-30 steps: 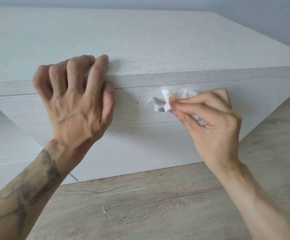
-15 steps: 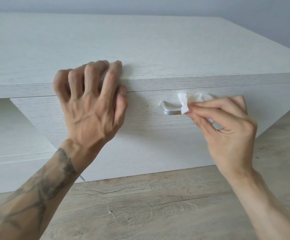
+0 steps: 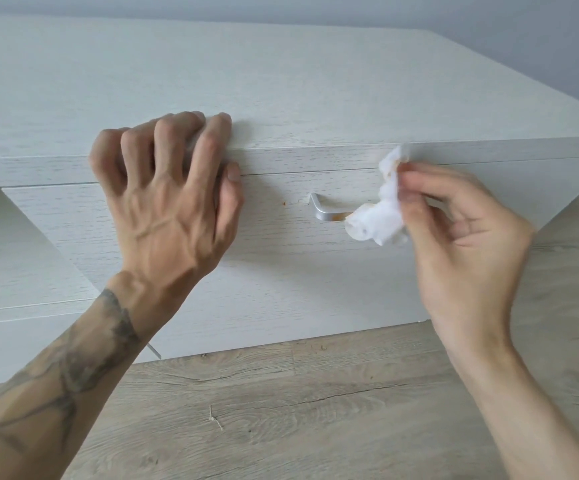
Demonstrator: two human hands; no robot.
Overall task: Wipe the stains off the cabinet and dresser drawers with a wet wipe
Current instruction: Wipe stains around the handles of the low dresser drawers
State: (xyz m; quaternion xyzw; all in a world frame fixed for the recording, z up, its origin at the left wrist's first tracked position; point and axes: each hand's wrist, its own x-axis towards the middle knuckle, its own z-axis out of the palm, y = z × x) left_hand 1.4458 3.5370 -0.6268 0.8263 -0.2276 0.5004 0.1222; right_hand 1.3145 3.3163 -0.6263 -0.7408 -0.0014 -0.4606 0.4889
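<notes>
A pale wood-grain dresser [image 3: 281, 81] fills the upper view, its top drawer [image 3: 281, 271] facing me. A silver handle [image 3: 322, 211] sits on the drawer front, with a brownish smear on its underside. A small orange stain [image 3: 284, 203] marks the drawer just left of the handle. My left hand [image 3: 167, 202] presses on the dresser's top front edge, fingers curled over it and thumb against the drawer's top. My right hand [image 3: 461, 244] pinches a crumpled white wet wipe [image 3: 380, 221], stained orange, in front of the handle's right end.
Grey wood-look flooring [image 3: 315, 410] lies below the dresser. A lower cabinet section [image 3: 11, 258] is set back at the left, with a drawer seam across it. A grey wall [image 3: 523, 36] rises behind.
My right hand has pulled the wipe back off the handle and turned it, so the wipe hangs looser. The view shifted, so the dresser and my left hand sit further right.
</notes>
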